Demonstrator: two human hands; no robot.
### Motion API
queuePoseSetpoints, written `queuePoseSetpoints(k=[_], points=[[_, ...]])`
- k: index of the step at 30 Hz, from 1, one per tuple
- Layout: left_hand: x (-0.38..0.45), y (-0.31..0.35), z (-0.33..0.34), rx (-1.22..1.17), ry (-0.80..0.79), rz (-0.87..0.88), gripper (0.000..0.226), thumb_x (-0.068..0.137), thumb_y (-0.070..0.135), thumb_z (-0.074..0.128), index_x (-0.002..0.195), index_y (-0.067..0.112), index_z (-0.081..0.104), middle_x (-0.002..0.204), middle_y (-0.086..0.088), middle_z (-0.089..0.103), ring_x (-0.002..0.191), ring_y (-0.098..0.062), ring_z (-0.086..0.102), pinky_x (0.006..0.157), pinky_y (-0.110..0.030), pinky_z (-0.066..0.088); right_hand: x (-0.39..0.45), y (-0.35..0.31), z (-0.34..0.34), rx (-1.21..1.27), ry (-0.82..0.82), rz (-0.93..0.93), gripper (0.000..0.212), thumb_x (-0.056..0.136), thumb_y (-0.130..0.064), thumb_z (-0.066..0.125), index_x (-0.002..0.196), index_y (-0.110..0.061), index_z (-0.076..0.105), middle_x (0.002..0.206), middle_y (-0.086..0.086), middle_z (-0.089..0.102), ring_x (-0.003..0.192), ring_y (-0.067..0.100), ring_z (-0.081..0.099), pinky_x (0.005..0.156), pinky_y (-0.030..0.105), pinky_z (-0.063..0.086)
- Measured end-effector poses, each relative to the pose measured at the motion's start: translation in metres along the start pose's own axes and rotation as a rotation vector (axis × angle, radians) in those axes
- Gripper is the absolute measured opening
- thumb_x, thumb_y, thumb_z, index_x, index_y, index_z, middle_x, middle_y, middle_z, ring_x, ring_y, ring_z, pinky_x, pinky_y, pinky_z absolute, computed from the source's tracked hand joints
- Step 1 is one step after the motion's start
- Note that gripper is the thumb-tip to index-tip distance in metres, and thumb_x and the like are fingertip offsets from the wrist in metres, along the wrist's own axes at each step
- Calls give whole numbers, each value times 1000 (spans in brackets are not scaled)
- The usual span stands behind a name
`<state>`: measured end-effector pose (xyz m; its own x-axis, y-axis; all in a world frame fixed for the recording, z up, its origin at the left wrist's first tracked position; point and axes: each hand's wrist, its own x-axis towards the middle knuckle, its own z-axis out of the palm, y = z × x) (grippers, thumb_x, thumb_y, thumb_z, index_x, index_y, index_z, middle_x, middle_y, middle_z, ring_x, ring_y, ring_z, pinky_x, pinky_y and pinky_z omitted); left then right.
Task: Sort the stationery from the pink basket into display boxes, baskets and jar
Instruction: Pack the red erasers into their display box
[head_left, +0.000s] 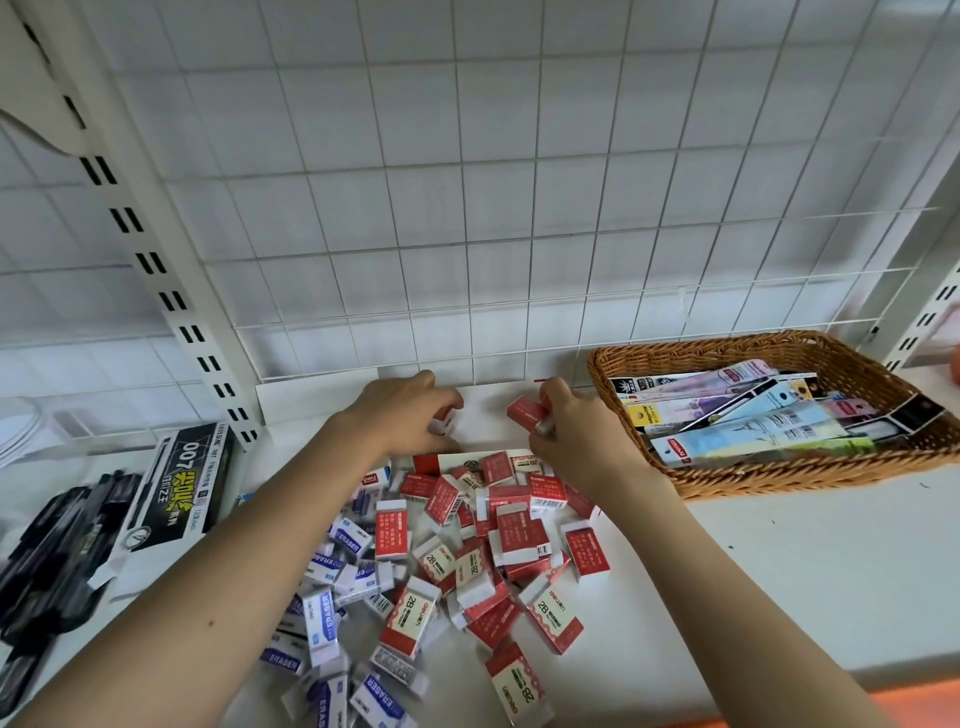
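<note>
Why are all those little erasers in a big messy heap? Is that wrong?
Yes, a bit. The red erasers and blue erasers lie jumbled every which way on the white shelf, colours overlapping in the middle. The wicker basket beside them looks tidier.

You are in a shop that sells school and office things. A white wire grid panel (519, 218) stands at the back, next to a white post with slots (156, 270) for hanging shelves. Lots of wrapped new erasers (467, 561) lie in a heap on the white shelf (779, 571). A wicker basket (769, 478) holds packs of pen refills (753, 415). A black pen box (182, 483) sits on the left
</note>
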<state>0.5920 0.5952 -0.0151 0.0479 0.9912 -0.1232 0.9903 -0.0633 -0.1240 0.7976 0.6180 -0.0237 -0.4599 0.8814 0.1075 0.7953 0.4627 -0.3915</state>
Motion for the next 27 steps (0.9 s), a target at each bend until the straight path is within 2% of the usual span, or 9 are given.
queuePoseSetpoints(k=[3,6,10,13,16,19,21,24,27], points=[[-1,-7,1,-17,38,3,45,93,48,48,135,35,45,118,1,40,93,-16,50,63,-27,37,0,0,0,-2,1,1,33,90,-20,57,119,-13,42,113,12,59,91,26,60,74,34,54],[-2,-9,0,-8,59,53,43,92,39,54,134,30,49,120,-1,37,96,-16,50,64,-28,39,0,0,1,0,0,-1,34,90,-20,57,120,-13,41,114,12,59,93,26,60,75,33,54],[2,-7,-1,-114,22,67,51,86,33,65,134,22,50,116,1,42,97,-17,51,75,-32,45,0,1,1,6,9,-2,32,91,-20,56,118,-12,41,115,12,58,93,26,60,76,34,55],[6,-9,-1,-138,-2,87,49,84,28,68,130,20,54,114,2,45,99,-17,49,80,-30,43,0,1,2,4,14,-5,32,91,-20,55,118,-12,41,113,11,58,92,26,60,73,33,54],[6,-7,-5,-29,16,125,34,82,27,69,114,20,59,106,2,45,93,-15,45,72,-26,38,0,1,1,4,15,-4,32,91,-21,55,119,-13,41,112,11,58,91,26,60,73,33,53],[9,1,-4,47,-15,105,15,84,15,64,94,21,54,99,1,37,83,-16,41,59,-25,29,0,0,1,1,14,-1,32,91,-20,55,119,-12,41,113,12,58,91,27,60,72,33,52],[13,5,-2,54,-62,74,27,83,10,62,108,21,56,102,0,34,79,-18,40,55,-27,30,-1,0,1,0,13,0,32,91,-20,55,119,-12,41,114,12,58,92,27,60,72,33,52],[15,7,-8,94,-139,66,50,87,18,63,134,25,48,118,-5,35,93,-25,49,66,-30,38,-1,0,1,-1,14,-4,33,91,-19,54,120,-12,41,114,12,58,92,27,60,71,31,51],[11,6,-13,164,-124,119,40,89,35,59,127,22,54,122,-7,36,92,-23,50,68,-31,41,0,1,1,3,17,-5,32,91,-19,55,119,-12,42,114,12,58,92,27,60,72,32,52]])
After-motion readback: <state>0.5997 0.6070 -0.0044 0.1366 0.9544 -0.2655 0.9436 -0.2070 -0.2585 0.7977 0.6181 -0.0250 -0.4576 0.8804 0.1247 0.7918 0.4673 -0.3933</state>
